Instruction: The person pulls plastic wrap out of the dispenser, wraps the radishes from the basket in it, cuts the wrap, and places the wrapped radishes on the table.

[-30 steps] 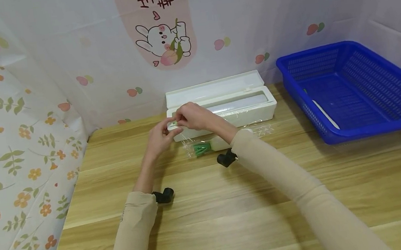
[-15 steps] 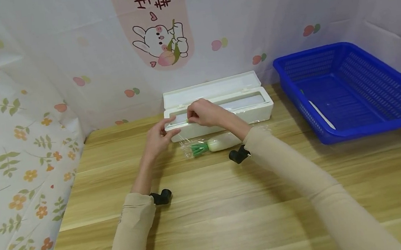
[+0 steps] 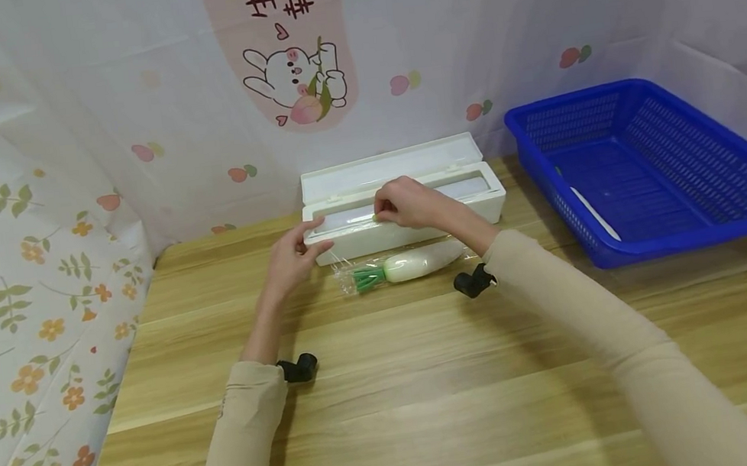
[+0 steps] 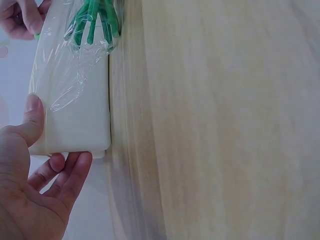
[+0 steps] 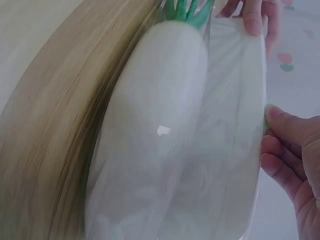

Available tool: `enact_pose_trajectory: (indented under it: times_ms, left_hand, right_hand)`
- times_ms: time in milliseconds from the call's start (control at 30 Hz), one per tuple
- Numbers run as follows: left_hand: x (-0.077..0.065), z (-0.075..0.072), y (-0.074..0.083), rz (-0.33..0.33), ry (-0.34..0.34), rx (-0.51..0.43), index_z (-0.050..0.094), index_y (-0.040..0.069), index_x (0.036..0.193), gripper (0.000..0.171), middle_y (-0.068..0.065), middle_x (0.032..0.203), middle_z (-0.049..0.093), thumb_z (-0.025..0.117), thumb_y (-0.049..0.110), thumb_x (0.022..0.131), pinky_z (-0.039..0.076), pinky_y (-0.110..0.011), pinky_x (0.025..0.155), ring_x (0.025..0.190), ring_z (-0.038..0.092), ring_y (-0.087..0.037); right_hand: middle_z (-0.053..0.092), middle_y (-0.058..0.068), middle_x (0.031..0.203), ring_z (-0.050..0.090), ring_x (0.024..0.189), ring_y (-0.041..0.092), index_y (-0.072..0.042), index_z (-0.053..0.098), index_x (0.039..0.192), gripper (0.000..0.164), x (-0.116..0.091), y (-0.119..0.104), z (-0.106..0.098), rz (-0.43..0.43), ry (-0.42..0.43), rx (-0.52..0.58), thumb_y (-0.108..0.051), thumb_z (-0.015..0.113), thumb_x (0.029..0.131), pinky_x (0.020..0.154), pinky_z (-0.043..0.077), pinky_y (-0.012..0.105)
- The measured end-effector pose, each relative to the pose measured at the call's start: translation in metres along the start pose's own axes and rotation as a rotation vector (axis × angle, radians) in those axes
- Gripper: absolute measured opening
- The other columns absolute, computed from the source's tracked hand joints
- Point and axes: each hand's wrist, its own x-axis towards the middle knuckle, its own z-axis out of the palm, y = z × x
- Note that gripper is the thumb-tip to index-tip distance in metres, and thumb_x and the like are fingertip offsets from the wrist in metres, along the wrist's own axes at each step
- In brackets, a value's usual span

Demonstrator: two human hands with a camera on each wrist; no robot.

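A long white cling film dispenser [image 3: 364, 243] stands at the back of the table, its lid [image 3: 394, 169] tilted back. My left hand [image 3: 289, 264] grips its left end, thumb on the top edge and fingers round the end, as the left wrist view shows. Along the front top edge, my right hand [image 3: 408, 202] pinches a small green slide cutter [image 5: 268, 119] between thumb and fingers. Clear cling film [image 4: 65, 85] hangs over the front of the dispenser. Just before it lies a white radish [image 3: 418, 262] with green stalks [image 3: 369, 278], covered by the film.
A blue plastic basket [image 3: 693, 243] stands at the right, with a slim white object [image 3: 596, 214] in it. A printed cloth [image 3: 176, 78] hangs behind the wooden table [image 3: 381, 417]. Black wrist cameras [image 3: 472, 282] jut out from both forearms.
My right hand has slid to the right along the dispenser's front edge with the slide cutter, from the left end towards the middle. My left hand still holds the left end.
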Motion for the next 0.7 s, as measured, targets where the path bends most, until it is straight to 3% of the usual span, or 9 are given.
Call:
enact_pose_trajectory:
  times_ms: [700]
  left_hand:
    - [0.0, 0.0, 0.0, -0.011, -0.009, -0.002, 0.06, 0.019, 0.142, 0.051, -0.003, 0.07, 0.039, 0.074, 0.029, 0.094, 0.032, -0.03, 0.059, 0.061, 0.036, -0.016]
  right_hand:
    - [0.069, 0.007, 0.085, 0.06, 0.073, 0.02, -0.002, 0.071, 0.093, 0.007, -0.031, 0.026, -0.018, 0.031, 0.024, 0.006, -0.008, 0.07, 0.096, 0.07, 0.051, 0.036]
